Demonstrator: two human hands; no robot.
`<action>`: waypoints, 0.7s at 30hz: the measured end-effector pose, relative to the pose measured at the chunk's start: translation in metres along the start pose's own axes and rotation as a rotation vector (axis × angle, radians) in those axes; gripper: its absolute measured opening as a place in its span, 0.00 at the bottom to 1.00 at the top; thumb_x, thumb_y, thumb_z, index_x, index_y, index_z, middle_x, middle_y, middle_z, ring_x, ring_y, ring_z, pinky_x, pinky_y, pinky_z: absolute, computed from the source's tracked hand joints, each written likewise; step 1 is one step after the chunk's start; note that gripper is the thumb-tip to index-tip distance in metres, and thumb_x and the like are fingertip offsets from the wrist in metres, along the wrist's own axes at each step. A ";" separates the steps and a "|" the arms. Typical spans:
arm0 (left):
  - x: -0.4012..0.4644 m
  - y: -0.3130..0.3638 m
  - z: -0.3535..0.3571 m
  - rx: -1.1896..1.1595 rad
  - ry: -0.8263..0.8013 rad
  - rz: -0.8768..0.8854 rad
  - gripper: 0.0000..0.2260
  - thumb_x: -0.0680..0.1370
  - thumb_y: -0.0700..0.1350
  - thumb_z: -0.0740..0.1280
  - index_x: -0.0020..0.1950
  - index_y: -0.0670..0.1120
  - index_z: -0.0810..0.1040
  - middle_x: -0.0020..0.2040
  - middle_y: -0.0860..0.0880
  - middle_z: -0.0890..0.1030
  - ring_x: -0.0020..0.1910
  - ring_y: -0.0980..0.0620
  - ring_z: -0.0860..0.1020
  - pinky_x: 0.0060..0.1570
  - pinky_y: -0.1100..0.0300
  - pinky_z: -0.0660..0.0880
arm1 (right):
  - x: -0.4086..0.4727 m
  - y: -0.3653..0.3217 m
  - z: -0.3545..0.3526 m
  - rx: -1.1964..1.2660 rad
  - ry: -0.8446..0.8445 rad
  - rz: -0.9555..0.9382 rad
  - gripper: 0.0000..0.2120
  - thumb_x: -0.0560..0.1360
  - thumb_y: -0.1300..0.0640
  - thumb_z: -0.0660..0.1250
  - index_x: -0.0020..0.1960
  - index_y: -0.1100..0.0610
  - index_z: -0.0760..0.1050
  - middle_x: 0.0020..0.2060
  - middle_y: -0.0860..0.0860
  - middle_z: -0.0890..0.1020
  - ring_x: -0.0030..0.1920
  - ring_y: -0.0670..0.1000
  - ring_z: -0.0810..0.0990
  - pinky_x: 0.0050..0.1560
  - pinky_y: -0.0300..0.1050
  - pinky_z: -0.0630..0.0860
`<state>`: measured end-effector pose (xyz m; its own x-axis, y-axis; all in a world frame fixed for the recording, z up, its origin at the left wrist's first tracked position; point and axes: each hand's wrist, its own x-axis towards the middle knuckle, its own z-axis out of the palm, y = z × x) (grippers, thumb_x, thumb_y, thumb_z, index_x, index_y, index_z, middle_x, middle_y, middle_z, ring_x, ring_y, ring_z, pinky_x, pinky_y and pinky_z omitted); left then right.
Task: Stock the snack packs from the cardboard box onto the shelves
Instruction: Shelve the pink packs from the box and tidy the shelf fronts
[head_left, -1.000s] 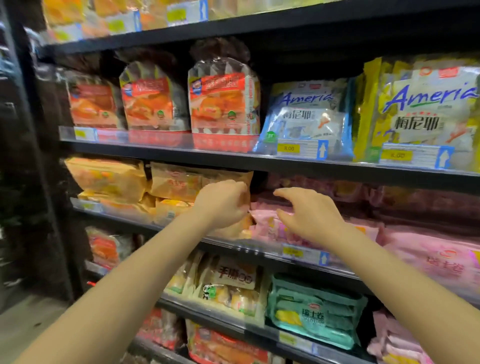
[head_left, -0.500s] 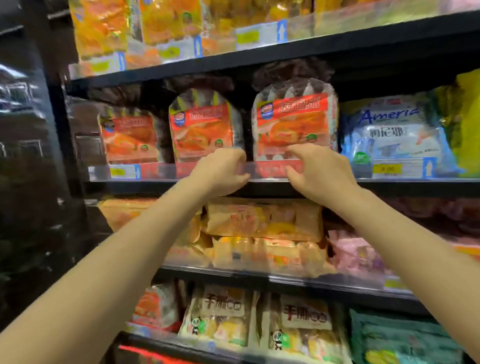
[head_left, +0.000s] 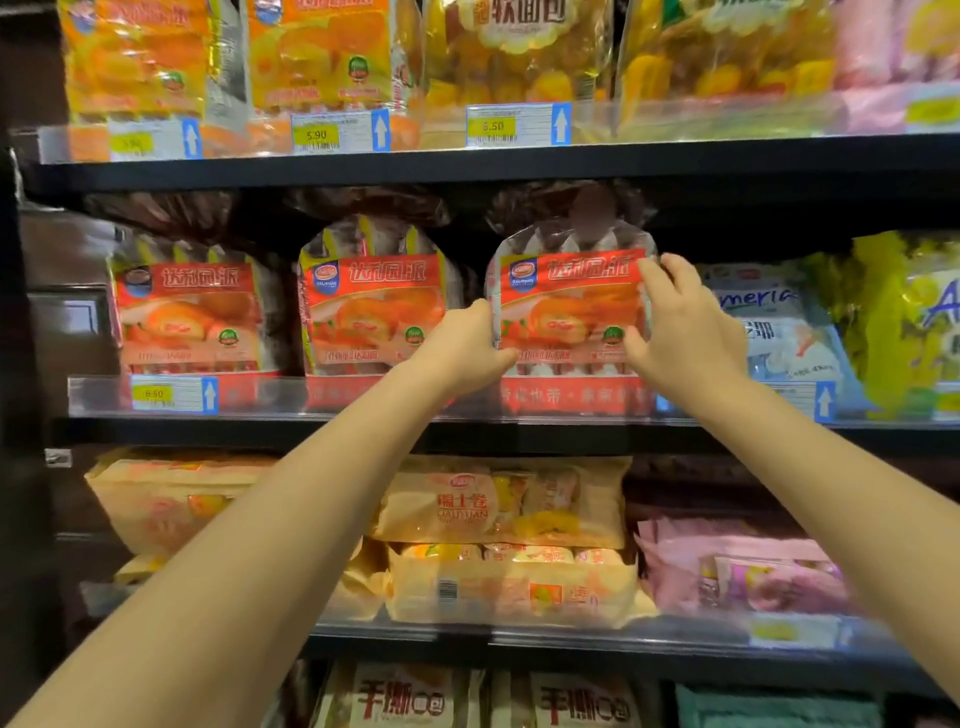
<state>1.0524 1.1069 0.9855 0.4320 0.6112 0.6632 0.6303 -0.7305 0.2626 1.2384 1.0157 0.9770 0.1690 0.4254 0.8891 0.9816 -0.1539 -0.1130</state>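
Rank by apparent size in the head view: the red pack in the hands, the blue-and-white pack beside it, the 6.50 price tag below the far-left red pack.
1. Red pack, nearest.
2. Blue-and-white pack, partly hidden, so unsure.
3. 6.50 price tag, clearly smallest.

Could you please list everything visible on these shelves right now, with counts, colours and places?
Red-orange snack packs: three, upright, second shelf; rightmost held at both sides.
Orange and yellow packs: several, top shelf.
Blue-white pack: one, right of the red ones.
Yellow-green pack: one, far right.
Pale orange packs: stacked, third shelf.
Pink packs: third shelf, right.
Price tags: yellow-white, shelf edges.
Left hand: on the held pack's left edge.
Right hand: on its right edge.
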 end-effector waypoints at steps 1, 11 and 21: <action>0.002 0.000 0.002 -0.016 0.006 -0.005 0.18 0.75 0.49 0.67 0.61 0.42 0.69 0.56 0.45 0.78 0.51 0.47 0.78 0.46 0.54 0.78 | 0.000 0.003 0.002 0.006 -0.015 0.013 0.30 0.73 0.57 0.65 0.72 0.55 0.58 0.71 0.56 0.62 0.63 0.61 0.70 0.49 0.55 0.72; 0.011 -0.011 0.018 -0.086 0.008 -0.045 0.21 0.74 0.51 0.69 0.61 0.43 0.67 0.59 0.45 0.77 0.54 0.46 0.78 0.48 0.54 0.78 | -0.002 0.009 0.016 0.130 -0.100 0.035 0.35 0.75 0.56 0.64 0.76 0.52 0.48 0.68 0.54 0.64 0.56 0.58 0.74 0.43 0.49 0.73; 0.012 -0.022 0.020 -0.057 0.117 -0.054 0.19 0.73 0.49 0.71 0.57 0.41 0.69 0.56 0.43 0.78 0.52 0.45 0.78 0.45 0.55 0.76 | 0.000 -0.003 0.027 0.268 -0.107 0.028 0.36 0.73 0.58 0.67 0.75 0.54 0.51 0.68 0.56 0.61 0.57 0.58 0.73 0.49 0.50 0.74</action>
<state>1.0562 1.1365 0.9737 0.3186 0.6125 0.7234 0.6113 -0.7160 0.3370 1.2381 1.0402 0.9648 0.1905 0.5180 0.8339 0.9626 0.0680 -0.2621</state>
